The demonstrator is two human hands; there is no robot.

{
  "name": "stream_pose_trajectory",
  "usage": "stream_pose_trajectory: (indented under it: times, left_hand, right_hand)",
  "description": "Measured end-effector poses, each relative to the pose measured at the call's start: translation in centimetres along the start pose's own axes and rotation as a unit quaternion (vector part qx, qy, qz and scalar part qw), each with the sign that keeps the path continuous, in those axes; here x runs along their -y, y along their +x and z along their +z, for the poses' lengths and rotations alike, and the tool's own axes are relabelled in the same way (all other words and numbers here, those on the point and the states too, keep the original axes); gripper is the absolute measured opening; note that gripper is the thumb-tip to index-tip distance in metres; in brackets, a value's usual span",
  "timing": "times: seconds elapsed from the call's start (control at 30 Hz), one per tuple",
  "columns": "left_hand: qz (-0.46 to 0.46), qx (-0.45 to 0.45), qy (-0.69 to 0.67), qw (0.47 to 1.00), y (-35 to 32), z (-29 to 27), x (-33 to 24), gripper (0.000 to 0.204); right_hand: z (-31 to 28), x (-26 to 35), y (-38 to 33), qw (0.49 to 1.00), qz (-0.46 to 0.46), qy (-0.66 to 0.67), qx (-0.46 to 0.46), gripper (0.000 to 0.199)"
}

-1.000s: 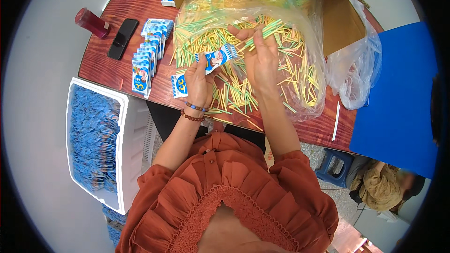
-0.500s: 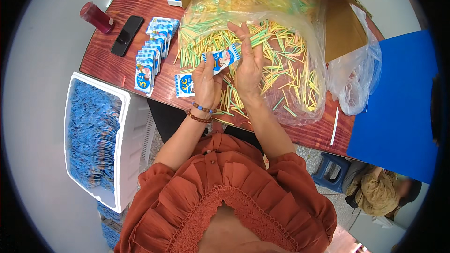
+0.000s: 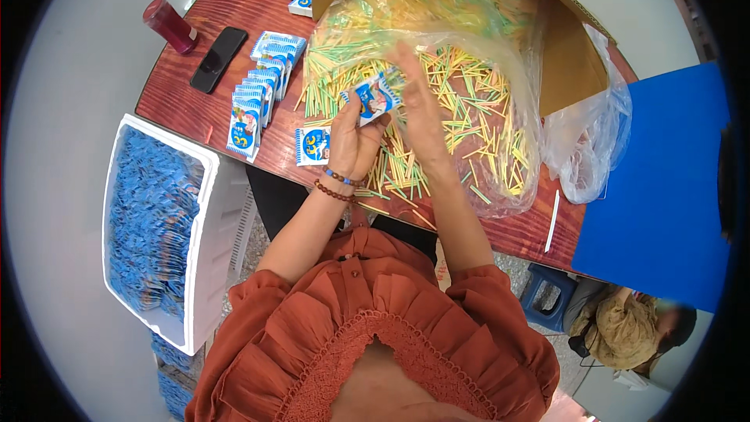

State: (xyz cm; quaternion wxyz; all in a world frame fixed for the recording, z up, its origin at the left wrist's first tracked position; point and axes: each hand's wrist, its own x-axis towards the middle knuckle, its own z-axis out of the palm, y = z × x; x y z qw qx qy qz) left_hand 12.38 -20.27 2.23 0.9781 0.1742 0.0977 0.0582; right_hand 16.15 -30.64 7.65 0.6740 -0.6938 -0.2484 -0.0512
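My left hand [image 3: 354, 139] is closed on a small blue-and-white packet [image 3: 376, 99], which it holds tilted above the table. Yellow-green stick ends show blurred at the packet's upper right end. Beside that end is my right hand [image 3: 426, 125], its fingers stretched out and smeared by motion; I see nothing gripped in it. Another blue-and-white packet [image 3: 312, 146] lies flat, just left of my left hand. Thin pale green, yellow and pink sticks [image 3: 488, 121] lie loose under and around both hands, spilling from a large clear plastic bag [image 3: 527, 78].
Overlapping packets [image 3: 247, 121] lie in rows to the left, near a black phone [image 3: 219, 60] and a red bottle [image 3: 170, 26]. A white foam box [image 3: 205, 242] full of blue packets stands at left. Behind the bag is a cardboard box [image 3: 578, 70]; a blue board [image 3: 648, 180] lies right.
My right hand has let go of the bundle of sticks, and its fingers have straightened. The sticks no longer stand far out of the packet. My left hand still holds the packet.
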Motion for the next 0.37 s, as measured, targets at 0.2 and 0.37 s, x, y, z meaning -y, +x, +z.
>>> stream_pose_trajectory:
  times: [0.2,0.37]
  left_hand:
    - [-0.003,0.040,-0.016,0.999,0.5,-1.0,-0.9,0.028]
    - [0.020,0.086,0.037,0.995,-0.2,-2.0,-2.7,0.035]
  right_hand:
    - [0.2,-1.7,-1.4,0.994,0.091,-0.061,-0.018,0.046]
    - [0.2,-2.0,-0.6,0.993,0.079,0.069,0.063,0.019]
